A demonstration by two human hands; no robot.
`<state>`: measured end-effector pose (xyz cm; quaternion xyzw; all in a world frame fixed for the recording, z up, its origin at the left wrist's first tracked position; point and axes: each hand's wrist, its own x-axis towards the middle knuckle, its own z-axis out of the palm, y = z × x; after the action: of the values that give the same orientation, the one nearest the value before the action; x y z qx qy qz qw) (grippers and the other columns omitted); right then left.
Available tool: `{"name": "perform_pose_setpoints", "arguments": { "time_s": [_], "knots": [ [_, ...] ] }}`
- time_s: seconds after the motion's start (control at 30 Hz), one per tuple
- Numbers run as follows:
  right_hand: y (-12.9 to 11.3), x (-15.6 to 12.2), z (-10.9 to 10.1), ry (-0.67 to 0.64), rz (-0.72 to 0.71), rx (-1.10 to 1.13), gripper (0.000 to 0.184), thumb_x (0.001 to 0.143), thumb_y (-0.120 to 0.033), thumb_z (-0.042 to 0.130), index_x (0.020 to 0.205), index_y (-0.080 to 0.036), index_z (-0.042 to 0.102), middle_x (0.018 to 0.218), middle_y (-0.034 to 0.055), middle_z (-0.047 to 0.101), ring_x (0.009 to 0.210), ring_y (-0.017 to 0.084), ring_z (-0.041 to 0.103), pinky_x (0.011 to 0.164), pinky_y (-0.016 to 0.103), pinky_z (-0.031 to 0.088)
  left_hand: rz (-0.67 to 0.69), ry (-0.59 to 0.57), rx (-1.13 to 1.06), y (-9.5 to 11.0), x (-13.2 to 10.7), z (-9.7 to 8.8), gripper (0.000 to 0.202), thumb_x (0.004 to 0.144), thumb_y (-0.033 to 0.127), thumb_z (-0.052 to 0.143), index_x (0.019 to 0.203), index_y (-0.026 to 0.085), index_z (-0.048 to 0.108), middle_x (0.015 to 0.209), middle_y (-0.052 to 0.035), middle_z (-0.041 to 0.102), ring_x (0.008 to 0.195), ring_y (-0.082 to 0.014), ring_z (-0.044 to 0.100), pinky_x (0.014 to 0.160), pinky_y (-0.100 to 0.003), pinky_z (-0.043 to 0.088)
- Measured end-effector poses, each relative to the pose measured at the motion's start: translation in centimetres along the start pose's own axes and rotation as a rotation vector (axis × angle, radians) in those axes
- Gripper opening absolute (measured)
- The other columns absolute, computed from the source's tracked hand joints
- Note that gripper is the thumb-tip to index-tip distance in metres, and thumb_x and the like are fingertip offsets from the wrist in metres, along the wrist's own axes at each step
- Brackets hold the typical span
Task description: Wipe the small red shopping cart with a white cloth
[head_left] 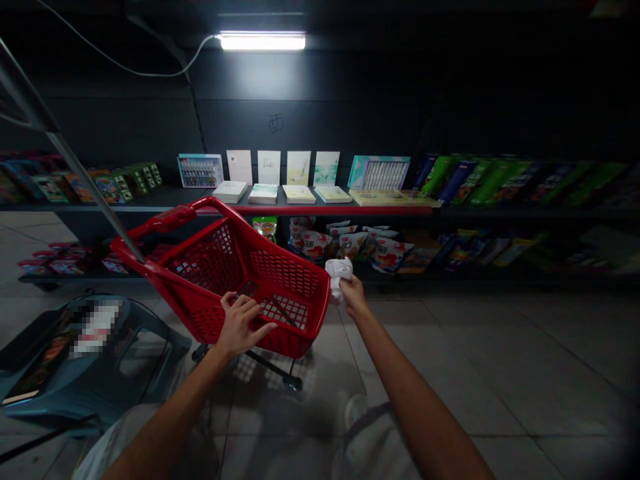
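A red plastic shopping cart (pixel 280 267) with lattice sides stands on the tiled floor, slanted before me. At its near rim is my left hand (pixel 243 325), fingers spread and bent over the edge; whether it presses on the rim I cannot tell. My right hand (pixel 354 293) pinches a crumpled white cloth (pixel 339 268) against or just beside the cart's right front end. The cart's basket holds no goods that I can make out. A metal pole (pixel 83 167) rises from the handle side of the cart.
Behind the cart runs a dark shelf with a red edge (pixel 350 210), bearing booklets (pixel 299 193) and boxed sets (pixel 379 173). Snack bags (pixel 390 255) fill the lower shelf. On the left, a blue-grey plastic stool (pixel 145 333) carries a phone-like device. A tube light (pixel 263 41) glows above.
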<state>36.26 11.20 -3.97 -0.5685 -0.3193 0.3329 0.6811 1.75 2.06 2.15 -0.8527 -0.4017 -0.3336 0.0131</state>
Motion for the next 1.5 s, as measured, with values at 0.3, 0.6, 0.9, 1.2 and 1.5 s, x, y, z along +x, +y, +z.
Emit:
{"name": "perform_pose_setpoints", "arguments": {
  "time_s": [0.3, 0.6, 0.9, 1.2, 1.5],
  "knots": [
    [-2.4, -0.7, 0.1, -0.127, -0.520, -0.496, 0.025, 0.072, -0.029, 0.059, 0.091, -0.019, 0.072, 0.103, 0.0091, 0.071, 0.096, 0.024, 0.065, 0.091, 0.035, 0.052, 0.008, -0.008, -0.033, 0.8, -0.5, -0.5, 0.033, 0.097, 0.049, 0.062, 0.077, 0.023, 0.060, 0.076, 0.0006, 0.067, 0.091, -0.0212, 0.061, 0.109, -0.053, 0.025],
    [-3.8, -2.4, -0.1, -0.291, -0.758, -0.697, 0.015, 0.082, -0.024, 0.062, 0.094, -0.020, 0.070, 0.107, 0.0103, 0.066, 0.103, 0.026, 0.061, 0.096, 0.037, 0.049, 0.022, 0.010, -0.050, 0.7, -1.4, -0.8, 0.030, 0.098, 0.033, 0.058, 0.071, 0.022, 0.059, 0.070, 0.0026, 0.065, 0.085, -0.0176, 0.061, 0.109, -0.051, 0.026],
    [-5.0, -4.1, 1.3, -0.335, -0.783, -0.748, 0.017, 0.084, -0.015, 0.063, 0.100, -0.020, 0.068, 0.118, 0.0105, 0.062, 0.110, 0.027, 0.059, 0.101, 0.039, 0.048, 0.025, 0.002, -0.082, 0.2, -1.5, -1.5, 0.033, 0.094, 0.026, 0.051, 0.062, 0.022, 0.054, 0.064, 0.0014, 0.060, 0.081, -0.0180, 0.058, 0.108, -0.051, 0.029],
    [-6.2, -5.7, 2.2, -0.422, -0.859, -0.825, 0.026, 0.084, -0.010, 0.062, 0.106, -0.021, 0.069, 0.125, 0.0108, 0.061, 0.114, 0.028, 0.056, 0.101, 0.039, 0.046, 0.072, -0.040, -0.129, -2.5, -0.8, -2.1, 0.027, 0.090, 0.024, 0.048, 0.063, 0.022, 0.052, 0.070, -0.0009, 0.062, 0.089, -0.0209, 0.059, 0.107, -0.053, 0.033],
    [-5.6, -6.9, 2.4, -0.340, -0.794, -0.997, 0.027, 0.089, -0.009, 0.059, 0.111, -0.023, 0.068, 0.119, 0.0126, 0.062, 0.102, 0.029, 0.056, 0.088, 0.037, 0.047, -0.261, 0.203, -0.182, -1.0, -1.4, 0.8, 0.079, 0.093, 0.038, 0.062, 0.162, 0.025, 0.026, 0.176, -0.0126, 0.006, 0.163, -0.0353, 0.005, 0.129, -0.063, 0.019]
  ]
}}
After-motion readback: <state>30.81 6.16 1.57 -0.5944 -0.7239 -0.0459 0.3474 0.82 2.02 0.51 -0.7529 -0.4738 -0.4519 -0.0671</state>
